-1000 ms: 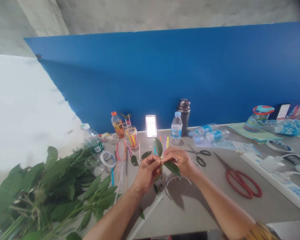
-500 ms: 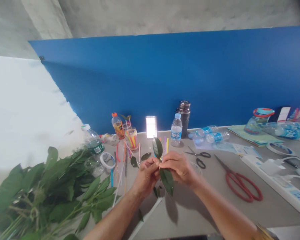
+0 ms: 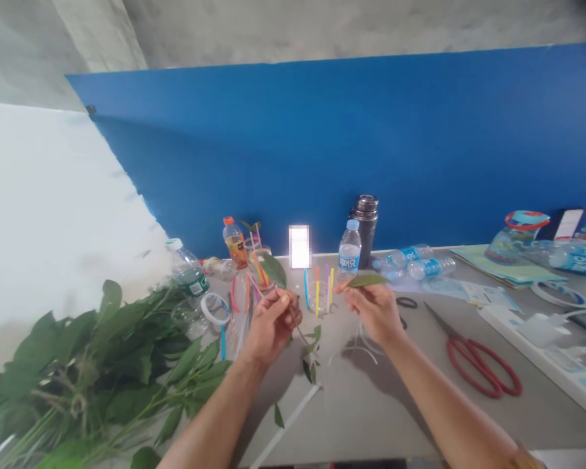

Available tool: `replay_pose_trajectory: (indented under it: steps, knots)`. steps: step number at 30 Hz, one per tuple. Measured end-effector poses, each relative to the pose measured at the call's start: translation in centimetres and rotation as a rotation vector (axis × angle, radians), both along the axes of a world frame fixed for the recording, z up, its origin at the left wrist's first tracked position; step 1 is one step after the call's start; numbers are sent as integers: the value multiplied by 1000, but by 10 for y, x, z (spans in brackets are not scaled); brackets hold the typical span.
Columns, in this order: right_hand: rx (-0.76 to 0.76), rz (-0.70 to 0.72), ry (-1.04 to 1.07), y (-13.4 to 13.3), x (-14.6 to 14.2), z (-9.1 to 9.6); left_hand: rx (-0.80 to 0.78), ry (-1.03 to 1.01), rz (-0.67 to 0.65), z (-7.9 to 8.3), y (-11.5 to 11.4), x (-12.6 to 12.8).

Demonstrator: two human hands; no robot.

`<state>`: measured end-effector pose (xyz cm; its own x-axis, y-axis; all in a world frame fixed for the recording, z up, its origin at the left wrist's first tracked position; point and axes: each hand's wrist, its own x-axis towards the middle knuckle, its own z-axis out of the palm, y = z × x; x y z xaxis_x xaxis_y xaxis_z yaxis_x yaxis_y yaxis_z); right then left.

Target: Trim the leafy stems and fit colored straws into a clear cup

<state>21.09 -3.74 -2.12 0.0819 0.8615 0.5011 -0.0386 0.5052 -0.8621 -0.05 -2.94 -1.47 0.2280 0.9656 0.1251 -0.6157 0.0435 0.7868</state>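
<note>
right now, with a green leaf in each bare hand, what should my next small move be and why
Probably bring the narrow green leaf in your right hand across to the thin stem pinched in your left hand. The hands stand apart, each holding one piece, and the clear cup of coloured straws stands beyond the gap between them.

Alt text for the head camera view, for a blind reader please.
The left hand holds a dark green leaf, the right hand a narrow green leaf, above a grey table, beside a bunch of leafy green branches.
</note>
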Motion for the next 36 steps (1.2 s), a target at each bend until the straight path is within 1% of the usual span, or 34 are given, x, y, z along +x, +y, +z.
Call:
replay_pose_trajectory:
  steps: [1,3,5,8,10,11,13,15,16,17,19,20,21,22,24,25,27,29,30,32,34,36]
  knots:
    - [-54,-17,78,6,4,-3,2,30,-12,-3,-1,1]
    - [-143,10,190,16,8,-8,7,115,-31,-10,-2,3]
    - [-203,40,249,21,9,-11,64,258,-17,-15,-3,4]
    - [-241,43,300,25,10,-11,286,493,81,-17,-6,2]
    - [-239,37,334,26,11,-11,445,607,130,-15,-8,2]
    - [-237,33,347,27,12,-12,495,650,146,-15,-9,3]
    - [-235,25,372,30,14,-13,503,706,200,-14,-11,4]
    - [-237,22,402,32,14,-15,428,709,242,-13,-10,4]
    - [-237,26,415,33,15,-16,396,712,210,-13,-10,4]
    - [-235,34,423,33,15,-16,381,729,132,-14,-9,4]
    - [-226,52,419,33,15,-18,389,826,-66,-15,-7,5]
    - [-220,57,407,33,15,-18,397,901,-122,-17,-6,5]
    - [-213,59,386,33,15,-19,404,982,-141,-19,-5,6]
    - [-210,60,355,32,15,-20,412,1054,-127,-22,-4,7]
    - [-214,72,255,30,14,-22,433,1122,-48,-25,-1,8]
    - [-219,78,186,28,14,-22,440,1107,2,-26,1,8]
    - [-225,75,34,23,11,-20,415,997,131,-26,3,8]
    - [-227,68,-89,16,5,-15,317,835,241,-23,4,7]
    - [-232,82,-129,13,1,-12,253,755,255,-21,4,7]
    - [-259,146,-200,5,-8,-8,147,616,219,-18,3,8]
    - [-288,197,-256,-1,-19,-6,107,523,162,-17,2,9]
    - [-293,211,-287,-5,-29,-7,113,473,125,-20,2,9]
